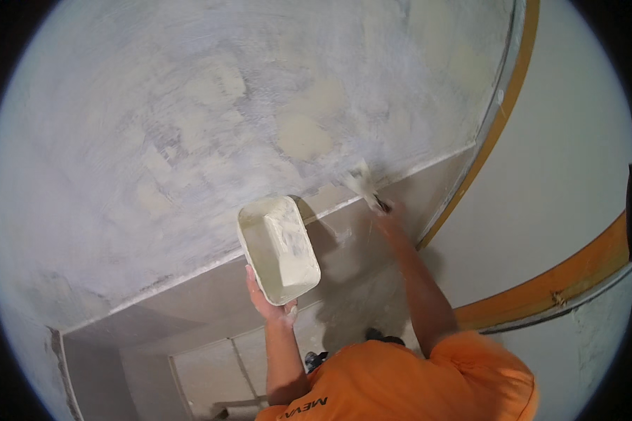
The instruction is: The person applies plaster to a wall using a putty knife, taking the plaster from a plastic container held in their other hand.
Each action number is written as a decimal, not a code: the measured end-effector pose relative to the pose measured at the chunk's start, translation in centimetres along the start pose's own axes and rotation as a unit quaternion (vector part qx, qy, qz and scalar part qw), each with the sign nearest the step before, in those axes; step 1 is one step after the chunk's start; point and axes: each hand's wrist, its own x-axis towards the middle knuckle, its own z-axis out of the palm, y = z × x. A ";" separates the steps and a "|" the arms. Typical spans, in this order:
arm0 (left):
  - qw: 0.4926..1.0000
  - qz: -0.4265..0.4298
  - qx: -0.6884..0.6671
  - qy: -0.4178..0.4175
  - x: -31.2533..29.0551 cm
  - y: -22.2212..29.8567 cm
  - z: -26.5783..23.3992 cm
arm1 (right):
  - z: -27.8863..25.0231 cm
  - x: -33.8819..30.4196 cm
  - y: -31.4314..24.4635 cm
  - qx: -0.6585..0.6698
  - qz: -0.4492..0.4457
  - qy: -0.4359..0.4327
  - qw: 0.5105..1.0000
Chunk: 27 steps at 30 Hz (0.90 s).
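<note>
My left hand (268, 300) grips the near end of a white rectangular tub (277, 249), smeared inside with pale plaster or paint, and holds it up in front of a wall. My right hand (391, 223), blurred by motion, is closed on the handle of a wide brush (364, 184). The brush's whitened head touches the lower edge of the patchy grey-white coated wall (189, 126), just right of the tub. Both forearms rise from my orange shirt (414, 382) at the lower edge.
Below the coated area runs a plain grey band of wall (189, 295). An orange strip (502, 116) edges the wall on the right, and a second orange strip (562, 277) borders another white wall. Pale floor tiles (211, 372) and my dark shoes (316, 360) show below.
</note>
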 end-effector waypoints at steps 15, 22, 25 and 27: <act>1.000 0.001 -0.004 0.030 0.4 0.1 -2.3 | -0.2 1.9 -23.3 0.000 -0.131 -0.075 0.989; 1.000 0.003 0.001 0.016 0.8 0.3 -3.1 | 4.0 1.1 -16.6 0.049 0.117 -0.243 0.962; 0.997 -0.022 -0.026 0.063 0.4 -0.6 0.4 | 2.9 -1.6 -1.8 0.234 0.200 -0.213 0.927; 0.999 -0.015 -0.011 0.029 0.6 -0.2 -1.5 | 0.7 -3.6 0.1 0.200 0.218 -0.209 0.932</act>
